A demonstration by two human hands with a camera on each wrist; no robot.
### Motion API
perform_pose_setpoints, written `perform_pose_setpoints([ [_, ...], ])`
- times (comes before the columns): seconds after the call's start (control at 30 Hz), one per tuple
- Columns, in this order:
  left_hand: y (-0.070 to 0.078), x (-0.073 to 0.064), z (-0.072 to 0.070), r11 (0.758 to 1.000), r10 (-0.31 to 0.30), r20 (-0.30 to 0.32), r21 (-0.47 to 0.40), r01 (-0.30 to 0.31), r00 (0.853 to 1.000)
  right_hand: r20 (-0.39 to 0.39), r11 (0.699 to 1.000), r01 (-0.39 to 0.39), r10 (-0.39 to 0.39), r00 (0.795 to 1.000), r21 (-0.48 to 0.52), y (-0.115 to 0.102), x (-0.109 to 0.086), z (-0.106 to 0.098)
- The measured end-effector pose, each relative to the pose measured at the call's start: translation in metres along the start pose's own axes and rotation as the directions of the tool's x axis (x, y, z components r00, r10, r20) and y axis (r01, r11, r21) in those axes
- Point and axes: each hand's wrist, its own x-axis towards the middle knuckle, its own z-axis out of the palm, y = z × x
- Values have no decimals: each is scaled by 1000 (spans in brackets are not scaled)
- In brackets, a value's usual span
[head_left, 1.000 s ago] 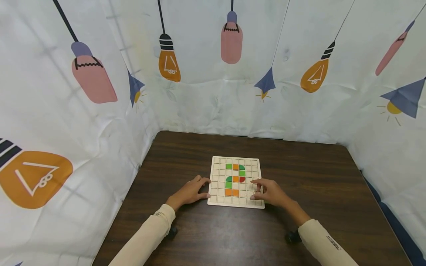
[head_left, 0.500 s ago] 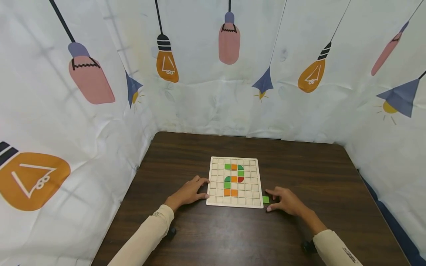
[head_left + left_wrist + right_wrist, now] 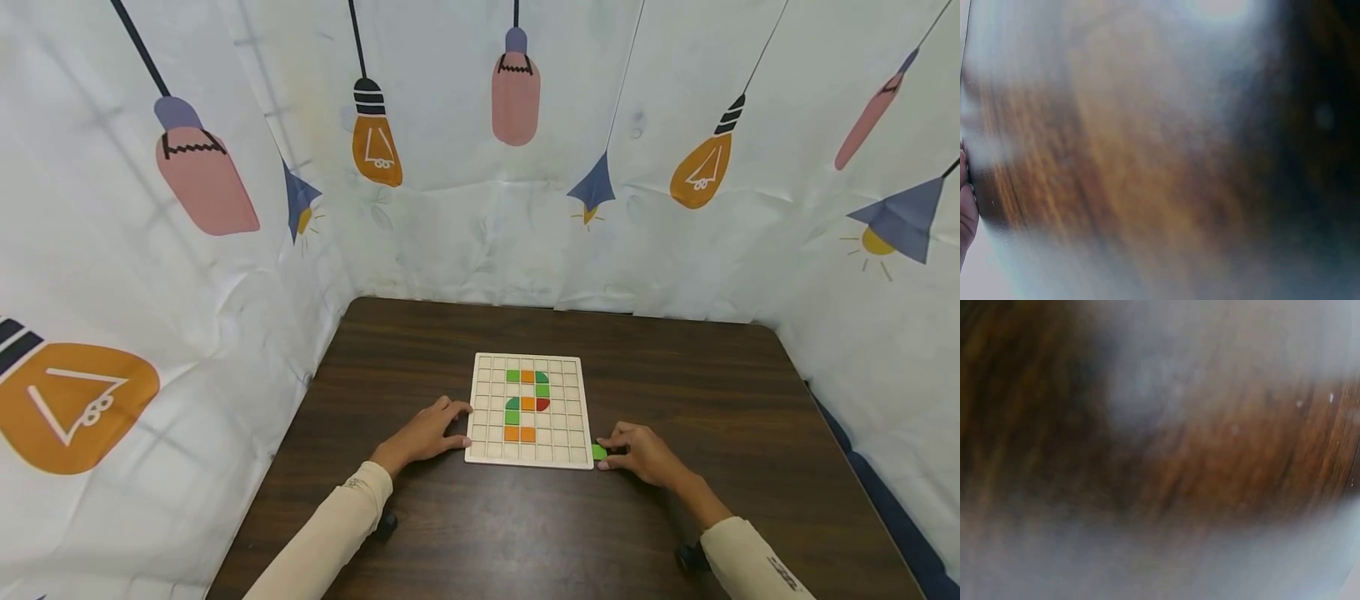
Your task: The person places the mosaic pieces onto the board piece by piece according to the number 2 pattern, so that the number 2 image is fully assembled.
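Note:
A pale wooden grid board [image 3: 491, 454] lies flat on the table in the head view. Set in its squares are bright green tiles [image 3: 512, 417], orange tiles [image 3: 528, 435], dark green rounded tiles and a red rounded tile [image 3: 543, 405]. My left hand [image 3: 423, 432] rests at the board's left edge, thumb and index finger spread and touching it. Just off the board's lower right corner, my right hand [image 3: 641, 452] pinches a green square tile [image 3: 598, 452] between thumb and fingers. Part of the left hand [image 3: 966, 215] shows at the left wrist view's edge.
The dark wood-grain table [image 3: 510, 533] fills both wrist views as a blur. A white cloth [image 3: 480, 242] printed with lamps hangs behind the table and along its sides. Small black devices [image 3: 690, 558] sit under the wrists.
My right hand has moved off the board's right side to the table beside its lower right corner. Its fingers have closed on the green tile there. The left hand has stayed in place.

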Motion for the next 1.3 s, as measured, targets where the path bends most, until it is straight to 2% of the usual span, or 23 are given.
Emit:
perform_pose_setpoints([
  [0.43,0,0,-1,1000,13,-9,-5,-13,1000,-35,999,0,1,999,48,-3,1,1],
  [0.8,0,-1,-1,999,32,-12,-3,-32,999,12,995,-76,76,997,61,-2,2,3],
  [1.3,2,0,-3,1000,24,-7,1,-24,1000,-90,998,22,-17,996,57,-18,20,-3],
])
